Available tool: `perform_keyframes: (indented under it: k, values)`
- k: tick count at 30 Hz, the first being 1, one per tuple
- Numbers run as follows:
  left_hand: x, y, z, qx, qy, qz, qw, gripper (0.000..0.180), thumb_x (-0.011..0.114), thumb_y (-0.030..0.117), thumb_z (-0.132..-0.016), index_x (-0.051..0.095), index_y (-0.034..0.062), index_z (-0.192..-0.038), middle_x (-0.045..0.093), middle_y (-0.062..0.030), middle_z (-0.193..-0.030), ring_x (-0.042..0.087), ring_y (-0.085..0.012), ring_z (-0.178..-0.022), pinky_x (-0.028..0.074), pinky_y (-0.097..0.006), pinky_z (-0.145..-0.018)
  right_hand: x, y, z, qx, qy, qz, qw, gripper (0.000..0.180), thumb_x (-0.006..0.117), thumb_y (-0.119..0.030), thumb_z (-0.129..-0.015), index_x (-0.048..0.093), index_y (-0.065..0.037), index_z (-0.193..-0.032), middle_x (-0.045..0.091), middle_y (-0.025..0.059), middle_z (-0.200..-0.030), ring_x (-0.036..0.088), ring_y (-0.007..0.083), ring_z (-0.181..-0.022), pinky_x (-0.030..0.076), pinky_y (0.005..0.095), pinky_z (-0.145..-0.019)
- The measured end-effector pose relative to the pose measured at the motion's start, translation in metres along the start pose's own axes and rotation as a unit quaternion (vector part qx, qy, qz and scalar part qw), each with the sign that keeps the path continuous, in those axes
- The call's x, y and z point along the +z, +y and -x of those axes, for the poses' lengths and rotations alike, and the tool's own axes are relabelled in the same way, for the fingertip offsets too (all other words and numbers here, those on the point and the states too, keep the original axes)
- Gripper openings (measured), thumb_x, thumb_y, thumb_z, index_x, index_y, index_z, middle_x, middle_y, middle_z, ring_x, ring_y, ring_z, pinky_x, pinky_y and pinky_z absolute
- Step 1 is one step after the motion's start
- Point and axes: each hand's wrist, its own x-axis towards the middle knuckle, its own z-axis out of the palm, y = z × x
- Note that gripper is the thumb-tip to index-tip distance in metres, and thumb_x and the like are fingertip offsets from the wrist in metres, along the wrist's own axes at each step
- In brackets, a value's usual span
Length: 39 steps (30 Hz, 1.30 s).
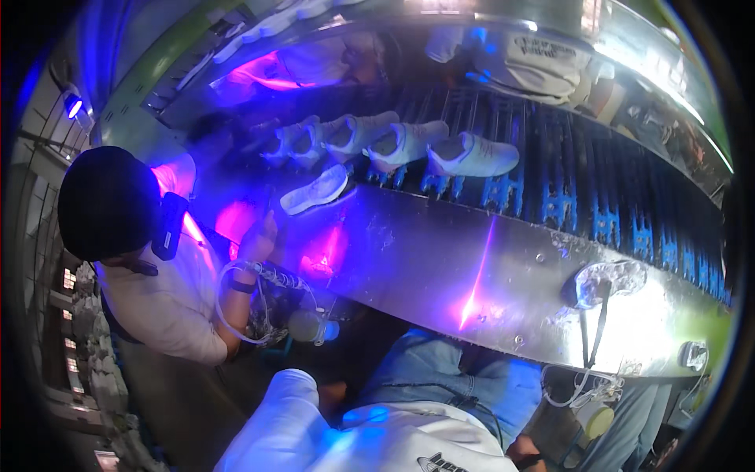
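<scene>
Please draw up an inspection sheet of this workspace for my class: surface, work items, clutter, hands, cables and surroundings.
Surface: shiny metal ledge under blue and pink light, alongside dark slats with blue marks.
Work items: at least five pale shoes in a row on the slats; a pale sole by the ledge's far edge.
Clutter: a wrapped, irregular lump on the ledge.
Hands: right hand low, off the ledge, dark band at the wrist; left hand barely visible, grip unclear for both.
Cables: dark cord running from the lump over the near edge; white tubing near the co-worker.
Surroundings: co-worker in a dark cap at left; lit blue lamp beyond.
</scene>
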Motion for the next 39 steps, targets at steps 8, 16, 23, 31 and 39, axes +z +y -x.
perform_keyframes:
  k: [8, 16, 23, 31, 39]
  values:
    - [-0.004, 0.002, 0.013, -0.022, 0.018, -0.022, 0.999, 0.032, 0.057, 0.022, -0.098, 0.073, 0.0009, -0.115, 0.073, -0.0148, -0.109, 0.066, -0.0251, -0.096, 0.054, -0.043, -0.085, 0.013, -0.047, -0.013, 0.162, 0.012, -0.267, 0.950, 0.027, 0.072, -0.019, -0.092, 0.076, -0.007, -0.116, 0.077, 0.0169, -0.107, 0.073, 0.0292, -0.093, 0.058, 0.0436, -0.083]
    - [-0.010, 0.015, 0.038, -0.074, 0.030, -0.062, 0.995, 0.031, 0.057, 0.022, -0.098, 0.073, 0.0015, -0.115, 0.072, -0.0142, -0.108, 0.066, -0.0246, -0.096, 0.055, -0.043, -0.085, 0.005, -0.079, 0.013, 0.235, 0.022, -0.411, 0.880, 0.024, 0.070, -0.016, -0.093, 0.074, -0.005, -0.114, 0.076, 0.0162, -0.105, 0.073, 0.0285, -0.091, 0.057, 0.0429, -0.080]
    - [-0.019, 0.037, 0.052, -0.109, 0.033, -0.075, 0.991, 0.031, 0.057, 0.023, -0.099, 0.074, 0.0021, -0.114, 0.072, -0.0138, -0.108, 0.066, -0.0242, -0.096, 0.055, -0.043, -0.085, -0.001, -0.102, 0.023, 0.284, 0.005, -0.477, 0.832, 0.022, 0.069, -0.012, -0.093, 0.074, -0.002, -0.112, 0.076, 0.0157, -0.104, 0.073, 0.0279, -0.090, 0.057, 0.0422, -0.078]
    - [-0.027, 0.036, 0.031, -0.048, 0.045, -0.091, 0.994, 0.030, 0.057, 0.023, -0.099, 0.074, 0.0027, -0.114, 0.072, -0.0132, -0.107, 0.066, -0.0237, -0.096, 0.055, -0.044, -0.085, -0.011, -0.135, -0.005, 0.223, 0.066, -0.552, 0.801, 0.020, 0.067, -0.009, -0.094, 0.073, 0.001, -0.110, 0.076, 0.0151, -0.102, 0.073, 0.0273, -0.088, 0.056, 0.0414, -0.075]
    - [-0.010, 0.035, -0.032, 0.047, 0.064, -0.120, 0.990, 0.029, 0.057, 0.023, -0.100, 0.075, 0.0034, -0.113, 0.072, -0.0127, -0.106, 0.066, -0.0233, -0.096, 0.055, -0.044, -0.085, -0.034, -0.142, 0.002, 0.146, 0.132, -0.661, 0.724, 0.017, 0.066, -0.005, -0.094, 0.071, 0.003, -0.108, 0.076, 0.0144, -0.100, 0.073, 0.0266, -0.087, 0.056, 0.0406, -0.073]
